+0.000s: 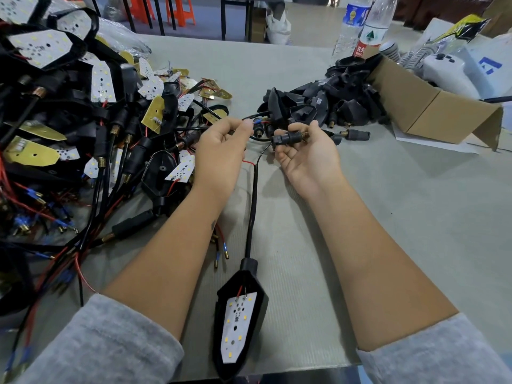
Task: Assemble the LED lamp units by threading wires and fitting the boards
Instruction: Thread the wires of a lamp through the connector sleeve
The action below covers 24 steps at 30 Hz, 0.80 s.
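A black lamp housing with a white LED board fitted in it lies near the table's front edge. Its black cable runs up to my hands. My right hand grips a black threaded stem with a brass end, and the cable enters that stem. My left hand pinches the wire ends, one with a blue sleeve, just left of the stem. A thin red wire loops between my hands.
A heap of assembled lamps, boards and cables fills the left side. Empty black housings lie behind my hands beside an open cardboard box. Two water bottles stand at the back. Loose blue-sleeved connectors lie under my left forearm.
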Each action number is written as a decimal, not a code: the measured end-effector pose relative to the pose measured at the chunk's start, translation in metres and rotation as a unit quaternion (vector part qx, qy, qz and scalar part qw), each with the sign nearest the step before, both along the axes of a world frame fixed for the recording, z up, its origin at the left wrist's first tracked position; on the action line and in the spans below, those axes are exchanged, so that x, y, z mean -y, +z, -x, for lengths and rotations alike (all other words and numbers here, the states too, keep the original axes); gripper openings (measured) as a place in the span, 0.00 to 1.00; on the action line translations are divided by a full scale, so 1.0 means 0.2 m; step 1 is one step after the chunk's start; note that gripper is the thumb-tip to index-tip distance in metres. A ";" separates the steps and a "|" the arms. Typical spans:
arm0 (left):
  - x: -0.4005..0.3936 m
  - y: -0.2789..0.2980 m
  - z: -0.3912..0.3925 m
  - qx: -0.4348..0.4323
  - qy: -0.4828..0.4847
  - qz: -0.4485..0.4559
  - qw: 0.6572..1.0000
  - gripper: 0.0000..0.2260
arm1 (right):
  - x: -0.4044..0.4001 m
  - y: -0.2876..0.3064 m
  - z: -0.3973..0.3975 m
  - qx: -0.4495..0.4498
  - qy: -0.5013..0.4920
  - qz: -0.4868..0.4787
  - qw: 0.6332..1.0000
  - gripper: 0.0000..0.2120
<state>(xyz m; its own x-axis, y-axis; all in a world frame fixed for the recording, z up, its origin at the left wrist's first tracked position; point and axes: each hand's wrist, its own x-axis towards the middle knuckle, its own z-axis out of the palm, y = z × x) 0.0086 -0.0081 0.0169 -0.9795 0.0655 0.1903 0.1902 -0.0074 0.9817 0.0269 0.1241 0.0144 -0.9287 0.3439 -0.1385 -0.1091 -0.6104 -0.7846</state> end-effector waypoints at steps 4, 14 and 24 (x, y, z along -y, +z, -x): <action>0.00 -0.01 -0.01 -0.026 -0.002 0.018 0.999 0.09 | -0.01 0.00 -0.01 -0.010 -0.006 0.056 0.998 0.23; 0.00 -0.03 0.01 -0.041 0.000 0.036 0.998 0.07 | -0.01 0.01 -0.01 -0.025 0.008 0.073 0.997 0.23; 0.01 -0.03 0.01 -0.029 -0.010 0.008 0.999 0.08 | 0.00 0.02 -0.02 -0.032 0.021 0.044 0.998 0.22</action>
<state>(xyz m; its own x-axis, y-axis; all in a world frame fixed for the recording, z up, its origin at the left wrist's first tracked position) 0.0060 -0.0095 0.0117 -0.9651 0.0890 0.2464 0.2476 0.0033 0.9689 0.0308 0.1244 0.0185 -0.9502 0.2930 -0.1059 -0.1299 -0.6815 -0.7202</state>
